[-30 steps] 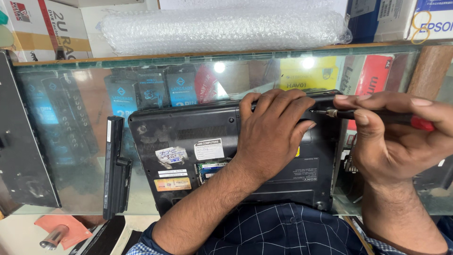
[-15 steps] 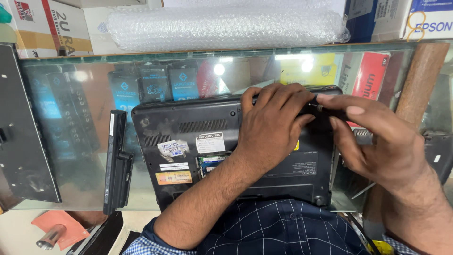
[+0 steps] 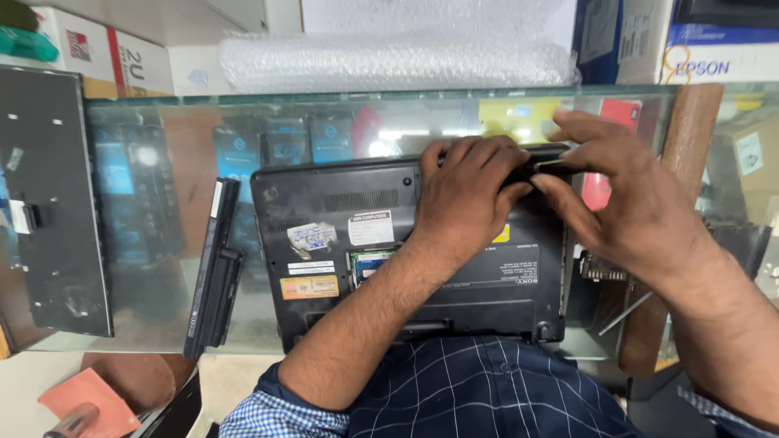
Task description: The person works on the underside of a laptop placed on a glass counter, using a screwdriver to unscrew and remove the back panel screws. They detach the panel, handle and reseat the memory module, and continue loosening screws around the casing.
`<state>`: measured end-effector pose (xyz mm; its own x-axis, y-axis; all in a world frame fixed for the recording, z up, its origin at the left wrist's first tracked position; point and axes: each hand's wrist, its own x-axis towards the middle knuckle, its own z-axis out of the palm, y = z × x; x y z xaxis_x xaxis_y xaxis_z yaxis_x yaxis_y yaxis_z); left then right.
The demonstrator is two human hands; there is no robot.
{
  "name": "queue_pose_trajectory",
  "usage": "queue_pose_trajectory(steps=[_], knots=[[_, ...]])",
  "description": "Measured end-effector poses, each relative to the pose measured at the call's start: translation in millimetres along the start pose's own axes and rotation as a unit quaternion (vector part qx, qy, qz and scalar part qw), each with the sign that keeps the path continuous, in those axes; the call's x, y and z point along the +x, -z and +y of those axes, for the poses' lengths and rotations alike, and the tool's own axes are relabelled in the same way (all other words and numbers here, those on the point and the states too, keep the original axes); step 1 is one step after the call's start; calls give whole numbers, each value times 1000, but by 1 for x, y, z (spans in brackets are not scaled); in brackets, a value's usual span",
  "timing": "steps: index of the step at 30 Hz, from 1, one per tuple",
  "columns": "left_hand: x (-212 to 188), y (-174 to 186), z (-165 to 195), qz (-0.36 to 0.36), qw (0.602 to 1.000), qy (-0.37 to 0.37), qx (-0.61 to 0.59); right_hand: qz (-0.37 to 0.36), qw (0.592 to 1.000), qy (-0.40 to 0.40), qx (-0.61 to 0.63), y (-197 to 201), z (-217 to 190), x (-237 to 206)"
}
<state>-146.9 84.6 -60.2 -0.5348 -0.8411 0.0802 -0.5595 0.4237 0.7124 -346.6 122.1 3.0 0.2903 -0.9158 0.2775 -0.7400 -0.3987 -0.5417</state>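
A black laptop (image 3: 349, 203) lies bottom up on a glass counter (image 3: 162, 162), with stickers and an open memory slot on its underside. My left hand (image 3: 466, 199) rests on its far right corner, fingers curled over the back edge. My right hand (image 3: 625, 203) comes in from the right and pinches a screwdriver (image 3: 552, 165). Only the thin metal shaft shows, its tip at the laptop's far right corner beside my left fingertips. The handle is hidden in my right hand.
A long black battery (image 3: 213, 268) lies left of the laptop. A black flat panel (image 3: 53, 203) sits at the far left. A bubble-wrap roll (image 3: 389, 61) and cardboard boxes (image 3: 698, 40) line the back. A wooden post (image 3: 690, 138) stands at the right, and an orange cloth (image 3: 89, 401) lies below.
My right hand has moved closer to the laptop's far right corner and turned over the screwdriver, hiding its red handle. My left hand has stayed on the corner.
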Motion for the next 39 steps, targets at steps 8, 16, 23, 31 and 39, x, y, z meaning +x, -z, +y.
queue_pose_trajectory(steps=[8, 16, 23, 31, 39], knots=[[-5, 1, 4, 11, 1000, -6, -6, -53, 993, -108, -6, 4, -11, 5], [-10, 0, 4, 33, 999, -30, 1, -13, 999, -39, 33, 9, -28, 8], [-11, -1, 6, -9, 1000, 3, 0, -37, 998, -51, 19, 6, -25, 5], [-9, -2, 7, -5, 999, -10, 32, -19, 999, -24, 40, 5, -31, 0], [-17, -7, 10, 27, 999, -16, 25, 31, 997, -71, 5, -10, -30, -13]])
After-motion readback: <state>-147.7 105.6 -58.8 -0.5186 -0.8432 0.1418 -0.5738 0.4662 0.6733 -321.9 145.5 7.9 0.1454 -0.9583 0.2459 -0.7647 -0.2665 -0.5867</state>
